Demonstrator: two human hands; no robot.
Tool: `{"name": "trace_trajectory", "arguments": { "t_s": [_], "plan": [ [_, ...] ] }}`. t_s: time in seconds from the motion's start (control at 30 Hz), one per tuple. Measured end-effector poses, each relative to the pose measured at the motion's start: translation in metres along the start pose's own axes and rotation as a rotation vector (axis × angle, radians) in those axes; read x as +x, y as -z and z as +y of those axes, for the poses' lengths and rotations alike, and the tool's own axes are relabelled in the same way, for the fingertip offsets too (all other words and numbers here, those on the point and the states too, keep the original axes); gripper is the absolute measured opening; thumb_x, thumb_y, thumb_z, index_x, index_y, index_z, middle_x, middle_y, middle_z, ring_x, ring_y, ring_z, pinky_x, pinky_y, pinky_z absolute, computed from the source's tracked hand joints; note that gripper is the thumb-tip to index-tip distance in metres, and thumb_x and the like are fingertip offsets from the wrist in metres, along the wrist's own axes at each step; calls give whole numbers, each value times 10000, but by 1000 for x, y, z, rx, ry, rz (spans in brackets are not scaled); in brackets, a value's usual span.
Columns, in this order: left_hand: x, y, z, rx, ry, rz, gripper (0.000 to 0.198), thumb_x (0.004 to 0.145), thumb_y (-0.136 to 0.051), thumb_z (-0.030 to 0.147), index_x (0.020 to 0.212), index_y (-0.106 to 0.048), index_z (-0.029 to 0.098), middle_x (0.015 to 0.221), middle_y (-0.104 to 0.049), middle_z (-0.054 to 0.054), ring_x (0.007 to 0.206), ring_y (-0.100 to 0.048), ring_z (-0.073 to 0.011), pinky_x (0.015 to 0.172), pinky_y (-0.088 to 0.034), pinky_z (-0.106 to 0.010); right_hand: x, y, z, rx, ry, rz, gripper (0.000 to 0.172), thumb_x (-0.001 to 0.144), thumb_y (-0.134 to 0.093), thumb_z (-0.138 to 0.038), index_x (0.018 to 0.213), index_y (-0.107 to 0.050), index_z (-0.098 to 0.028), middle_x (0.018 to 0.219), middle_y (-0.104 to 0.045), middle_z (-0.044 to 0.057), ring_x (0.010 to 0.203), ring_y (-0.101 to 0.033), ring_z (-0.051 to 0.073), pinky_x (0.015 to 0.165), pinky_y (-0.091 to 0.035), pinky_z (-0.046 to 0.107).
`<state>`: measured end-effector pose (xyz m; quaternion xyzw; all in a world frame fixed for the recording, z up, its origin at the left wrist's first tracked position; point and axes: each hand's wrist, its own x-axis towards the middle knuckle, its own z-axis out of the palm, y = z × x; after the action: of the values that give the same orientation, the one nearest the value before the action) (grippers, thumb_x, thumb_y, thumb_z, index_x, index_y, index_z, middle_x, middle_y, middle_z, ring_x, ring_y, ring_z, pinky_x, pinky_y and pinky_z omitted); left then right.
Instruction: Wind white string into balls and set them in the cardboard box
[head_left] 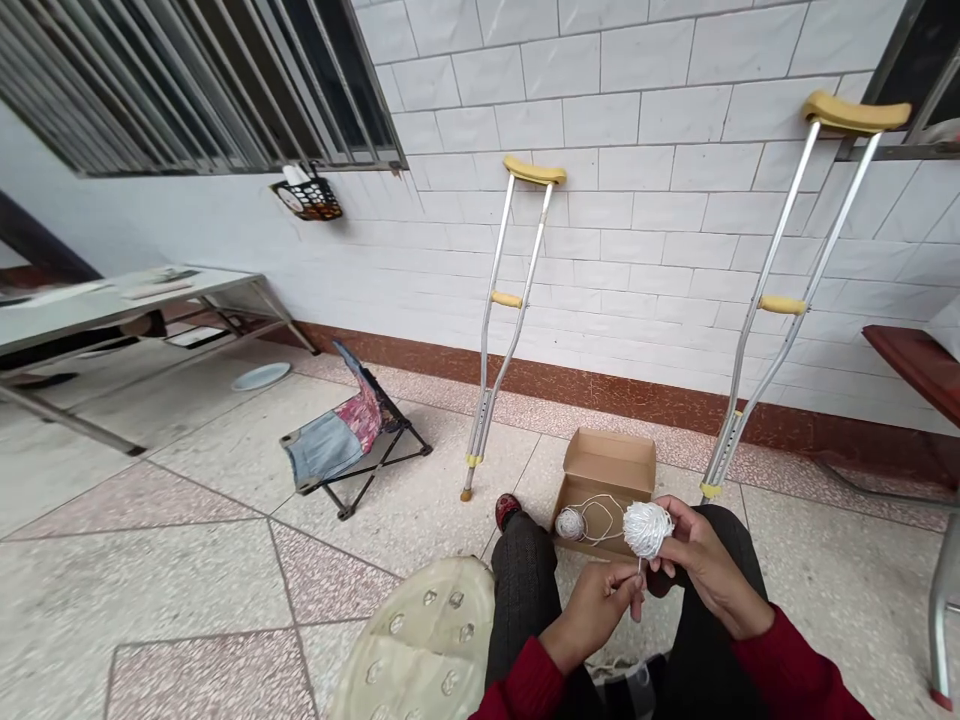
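A ball of white yarn (647, 529) is held in the fingers of my right hand (701, 562), above my knees. Just below it, my left hand (600, 607) is closed, with thumb and forefinger pinching a thin pale strand (640, 566) that runs up to the ball. Beyond my hands, an open cardboard box (609, 458) rests on the floor. Inside it lies a second, smaller ball of yarn (570, 523), with loops of loose yarn (611, 505) beside it.
Two crutches (507, 300) (781, 305) lean on the tiled wall. A folding chair (330, 448) stands to the left, behind a round cream-coloured stool or cover (420, 640). A low table (150, 300) is at far left, near a pale plate (261, 377) on the floor.
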<state>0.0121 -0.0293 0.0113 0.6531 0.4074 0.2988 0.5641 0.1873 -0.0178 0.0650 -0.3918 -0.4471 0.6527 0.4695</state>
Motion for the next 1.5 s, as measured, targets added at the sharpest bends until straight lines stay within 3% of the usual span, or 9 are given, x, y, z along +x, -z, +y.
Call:
{"name": "trace_trajectory", "arguments": {
  "t_s": [0.23, 0.5, 0.7, 0.8, 0.9, 1.07, 1.23, 1.37, 1.5],
  "plan": [
    [-16, -4, 2, 295, 2, -59, 419, 922, -466, 338, 553, -559, 162, 610, -608, -14, 683, -566, -145, 725, -416, -252, 31, 24, 8, -357, 188, 217, 337, 615, -710, -165, 921, -583, -226, 821, -627, -5, 702, -568, 159, 597, -442, 253],
    [1, 37, 25, 537, -300, 44, 253, 946, -456, 267, 837, -676, 204, 862, -700, -28, 888, -604, -176, 1095, -279, -392, -6, 8, 35, -371, -109, -81, 378, 573, -750, -249, 925, -614, -259, 774, -624, -12, 691, -593, 194, 539, -440, 268],
    [11, 26, 11, 333, -163, 33, 397, 951, -436, 372, 685, -641, 161, 675, -623, -12, 700, -544, -142, 880, -427, -307, -21, 3, 34, -45, -265, -190, 452, 623, -769, -319, 1028, -594, -222, 770, -624, -15, 619, -584, 134, 472, -397, 196],
    [11, 16, 7, 85, -83, 55, 451, 929, -441, 472, 737, -675, 138, 719, -650, -40, 696, -544, -156, 694, -432, -264, -16, 6, 24, -15, -227, -127, 421, 640, -780, -289, 1009, -595, -204, 760, -632, -17, 565, -575, 111, 463, -392, 192],
    [12, 11, 7, -75, -77, 58, 502, 911, -453, 528, 697, -674, 131, 685, -653, -44, 665, -545, -155, 682, -431, -267, -11, 5, 14, 31, -199, -85, 380, 665, -776, -275, 986, -592, -189, 754, -644, -6, 527, -563, 96, 461, -378, 195],
    [16, 12, 5, -47, -108, 70, 490, 923, -459, 480, 623, -645, 139, 635, -651, -42, 642, -564, -152, 690, -439, -265, -6, -6, -3, 84, -165, -136, 367, 700, -751, -245, 1020, -581, -183, 729, -660, 17, 558, -590, 122, 484, -394, 209],
    [5, -1, 4, 75, -58, 17, 411, 935, -455, 351, 631, -637, 143, 654, -649, -23, 665, -572, -138, 696, -424, -241, 16, 6, -12, -30, -13, 83, 364, 702, -707, -243, 1033, -560, -202, 743, -625, -8, 568, -561, 122, 473, -391, 214],
    [-4, -4, 10, 280, -73, -35, 375, 928, -475, 278, 601, -609, 150, 661, -631, -13, 692, -578, -135, 735, -427, -240, 36, 30, 14, -458, 128, 258, 337, 635, -693, -182, 941, -556, -214, 787, -616, -22, 615, -528, 121, 504, -392, 215],
    [2, 19, 28, 593, -240, 34, 307, 947, -468, 251, 714, -651, 171, 736, -660, -22, 757, -595, -151, 935, -410, -323, 26, 36, 56, -591, 27, 81, 348, 607, -657, -127, 937, -582, -208, 733, -588, -41, 637, -531, 122, 549, -429, 222]
  ]
}}
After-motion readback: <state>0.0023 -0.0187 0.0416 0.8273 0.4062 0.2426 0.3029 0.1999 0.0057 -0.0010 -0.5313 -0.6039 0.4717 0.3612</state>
